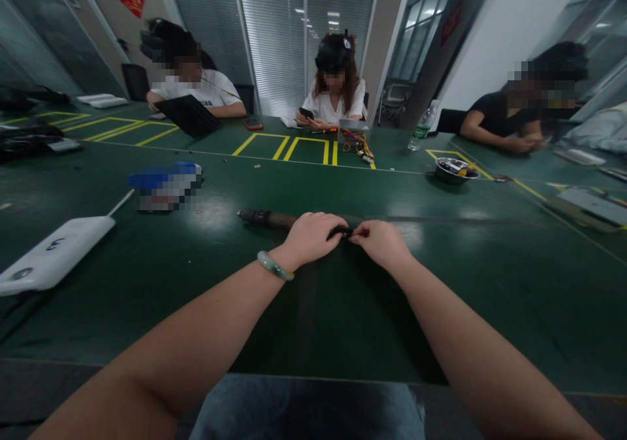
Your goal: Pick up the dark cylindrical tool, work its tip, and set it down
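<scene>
The person's left hand (313, 239), with a pale green bangle (275, 266) on the wrist, and the right hand (382, 244) are close together above the green worktop (490, 316). Both hands are almost closed, with the fingers curled, and they meet at a small black piece (341, 232) and seem to hold it between them. This piece is too small and too much covered by the fingers for me to tell exactly what it is. A long dark rod (264, 219) with a brown middle part lies on the worktop and goes from the left hand away to the left; its other end is hidden under this hand. To the left there are a white flat box (53, 254) with a white cable and a blurred blue and white package (166, 185). Farther ahead on the right stands a metal bowl (454, 170) with some things inside, and behind it is a plastic water bottle (421, 126). A bundle of coloured wires (356, 145) lies near the far edge, on the worktop's yellow tape lines (308, 147). Three other people sit around the worktop; the one in the middle, in a white shirt (333, 104), holds a phone (306, 112).
</scene>
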The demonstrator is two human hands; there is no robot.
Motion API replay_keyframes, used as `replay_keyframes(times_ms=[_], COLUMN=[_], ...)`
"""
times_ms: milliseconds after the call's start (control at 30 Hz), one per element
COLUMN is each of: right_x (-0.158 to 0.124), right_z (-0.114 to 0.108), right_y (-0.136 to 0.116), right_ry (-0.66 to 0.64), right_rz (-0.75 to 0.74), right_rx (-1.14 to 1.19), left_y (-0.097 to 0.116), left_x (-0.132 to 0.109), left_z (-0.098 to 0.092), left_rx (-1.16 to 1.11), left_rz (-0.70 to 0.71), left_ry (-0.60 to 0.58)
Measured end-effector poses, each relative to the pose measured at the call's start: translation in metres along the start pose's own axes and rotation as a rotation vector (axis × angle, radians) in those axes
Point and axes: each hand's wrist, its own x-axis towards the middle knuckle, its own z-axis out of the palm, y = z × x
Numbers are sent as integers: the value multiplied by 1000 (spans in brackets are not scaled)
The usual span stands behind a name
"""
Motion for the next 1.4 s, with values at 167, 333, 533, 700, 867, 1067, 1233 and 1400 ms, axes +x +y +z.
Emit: replay_keyframes(times_ms=[167, 333, 533, 700, 867, 1067, 1233, 1400], right_x=[-1, -2, -3, -2, -2, -4, -7, -4], right_z=[2, 0, 1, 6, 7, 6, 5, 8], right_y=[-2, -3, -5, -6, -5, -8, -10, -5], right_ry=[24, 18, 18, 80, 116, 102, 58, 57], right_rz=[-12, 7, 13, -4, -46, -84, -136, -115], right_rx=[-32, 6, -41, -127, -141, -146, -170, -144], left_y=[0, 0, 0, 0, -1, -3, -2, -1], left_x=[1, 1, 0, 0, 0, 1, 1, 1], left_z=[0, -1, -1, 0, 0, 2, 1, 0], left_rx=[-5, -3, -4, 4, 1, 10, 3, -1], left_rz=[-5, 2, -1, 2, 7, 13, -1, -8], left_ry=[-11, -7, -4, 1, -2, -17, -3, 2])
